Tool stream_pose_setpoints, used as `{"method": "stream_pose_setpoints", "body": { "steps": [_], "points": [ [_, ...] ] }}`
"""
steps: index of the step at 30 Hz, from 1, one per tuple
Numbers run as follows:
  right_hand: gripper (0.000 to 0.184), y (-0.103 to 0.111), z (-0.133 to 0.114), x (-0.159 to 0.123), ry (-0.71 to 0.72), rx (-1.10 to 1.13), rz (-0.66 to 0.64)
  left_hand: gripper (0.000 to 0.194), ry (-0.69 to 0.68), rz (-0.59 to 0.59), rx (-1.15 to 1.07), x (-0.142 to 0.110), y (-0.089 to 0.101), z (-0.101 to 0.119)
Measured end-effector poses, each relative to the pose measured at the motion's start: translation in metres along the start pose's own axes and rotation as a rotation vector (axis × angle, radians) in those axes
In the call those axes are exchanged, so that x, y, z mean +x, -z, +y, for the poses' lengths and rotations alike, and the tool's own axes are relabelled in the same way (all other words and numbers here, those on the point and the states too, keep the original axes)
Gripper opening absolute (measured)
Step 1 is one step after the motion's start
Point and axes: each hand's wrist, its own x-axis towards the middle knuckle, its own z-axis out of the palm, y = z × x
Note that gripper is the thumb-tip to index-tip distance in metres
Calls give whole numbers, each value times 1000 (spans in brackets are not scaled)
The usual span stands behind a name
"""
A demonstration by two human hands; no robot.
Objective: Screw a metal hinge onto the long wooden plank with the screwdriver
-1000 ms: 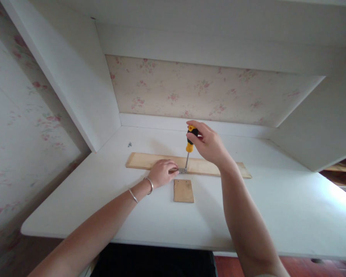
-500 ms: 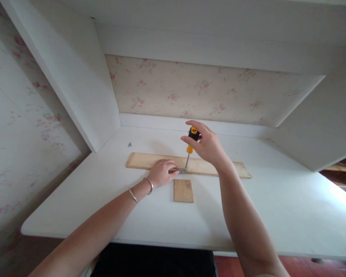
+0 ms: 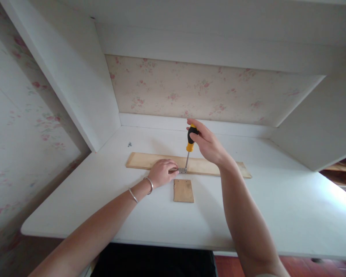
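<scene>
A black and yellow screwdriver (image 3: pixel 192 135) stands nearly upright in my right hand (image 3: pixel 208 143), thumb and fingers closed about its handle. Its tip meets a small metal plate with holes (image 3: pixel 182 170), which looks like a hinge, at the front edge of a long wooden board (image 3: pixel 203 164). My left hand (image 3: pixel 162 172) is closed at the plate's left end, thumb in front and fingers over the board. Some of what lies under those fingers is hidden. Just in front of the board lies a small wooden piece (image 3: pixel 183 191) with little holes near its far edge.
Small metal screws (image 3: pixel 129 144) lie in a little heap behind the board's left end. Everything rests on a white desk (image 3: pixel 98 200). White side panels (image 3: pixel 72 77) rise left and right, and a shelf (image 3: pixel 207 42) overhangs the back.
My right hand has shifted its hold on the screwdriver: the thumb now lies across the black handle, and the wrist has turned slightly. My left hand, the board and the small piece stay put.
</scene>
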Motion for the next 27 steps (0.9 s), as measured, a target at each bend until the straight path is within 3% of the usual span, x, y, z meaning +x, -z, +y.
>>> {"method": "stream_pose_setpoints", "body": {
  "steps": [7, 12, 17, 22, 27],
  "points": [
    [37, -1, -3, -1, 9, -107, 77, 8, 2, -1, 11, 0, 1, 1],
    [38, 0, 0, -1, -34, 31, -3, 8, 0, 3, 6, 0, 1, 1],
    [34, 0, 0, -1, -6, -101, 76, 9, -3, 2, 11, 0, 0, 0],
    [43, 0, 2, -1, -35, 31, -4, 10, -3, -3, 5, 0, 0, 0],
    [32, 2, -1, -2, -22, -135, 83, 9, 1, 2, 3, 0, 0, 0]
  ]
}}
